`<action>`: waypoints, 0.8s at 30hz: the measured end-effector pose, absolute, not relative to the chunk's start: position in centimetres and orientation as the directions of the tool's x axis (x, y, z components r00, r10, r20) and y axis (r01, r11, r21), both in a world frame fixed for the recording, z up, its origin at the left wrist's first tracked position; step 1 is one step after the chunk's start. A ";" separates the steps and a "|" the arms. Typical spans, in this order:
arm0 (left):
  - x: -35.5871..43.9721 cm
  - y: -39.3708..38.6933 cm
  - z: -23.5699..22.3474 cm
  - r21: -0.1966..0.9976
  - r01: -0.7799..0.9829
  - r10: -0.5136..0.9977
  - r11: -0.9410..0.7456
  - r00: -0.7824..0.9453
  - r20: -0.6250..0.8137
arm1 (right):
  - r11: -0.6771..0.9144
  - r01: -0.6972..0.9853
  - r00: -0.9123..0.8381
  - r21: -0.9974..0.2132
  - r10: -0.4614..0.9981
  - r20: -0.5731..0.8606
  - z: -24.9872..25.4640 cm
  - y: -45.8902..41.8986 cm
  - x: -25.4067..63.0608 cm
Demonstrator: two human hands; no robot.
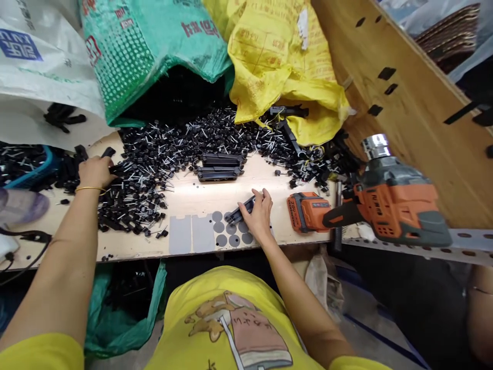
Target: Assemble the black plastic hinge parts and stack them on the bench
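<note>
My right hand grips a long black plastic part between thumb and fingers, tilted just above the bench top. Grey discs and two grey rectangles lie flat on the bench beneath and beside it. My left hand reaches into black parts at the left side of the heap, its fingers curled. A dark piece shows at its fingertips; what the fingers enclose is hidden. Ahead of my right hand, several long black plastic parts lie side by side.
A heap of black-headed pieces with metal pins spreads across the bench. Green and yellow sacks stand behind it. An orange cordless power tool lies right, near a wooden panel. A blue basket sits left.
</note>
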State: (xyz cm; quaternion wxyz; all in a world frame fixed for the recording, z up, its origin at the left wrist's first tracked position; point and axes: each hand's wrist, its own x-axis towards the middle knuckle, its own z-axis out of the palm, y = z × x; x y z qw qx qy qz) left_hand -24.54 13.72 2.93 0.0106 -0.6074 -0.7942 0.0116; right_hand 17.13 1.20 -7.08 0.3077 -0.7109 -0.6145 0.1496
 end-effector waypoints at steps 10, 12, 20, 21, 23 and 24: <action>-26.0 9.7 1.4 -0.235 0.959 0.981 0.159 -0.127 0.144 | 0.082 0.784 -0.004 -0.616 0.992 0.127 -7.2 2.0 16.4; -25.2 9.2 1.2 -0.207 0.973 0.989 0.101 -0.075 0.129 | -0.002 0.808 0.106 -0.589 0.984 0.141 -7.2 1.9 16.7; -23.0 11.1 -0.2 0.004 0.996 0.990 0.089 -0.089 0.106 | -0.028 0.810 0.146 -0.586 0.977 0.155 -7.7 1.3 16.8; -22.9 11.3 -0.1 0.052 0.997 0.994 0.060 -0.065 0.091 | -0.021 0.809 0.138 -0.587 0.978 0.154 -7.6 1.3 16.7; -23.3 11.9 0.2 0.168 0.986 1.000 -0.009 0.004 0.031 | -0.015 0.813 0.126 -0.582 0.980 0.151 -7.5 1.2 16.8; -23.8 12.4 0.4 0.216 0.976 1.000 -0.013 0.011 0.012 | -0.014 0.816 0.122 -0.578 0.982 0.147 -7.4 1.2 16.8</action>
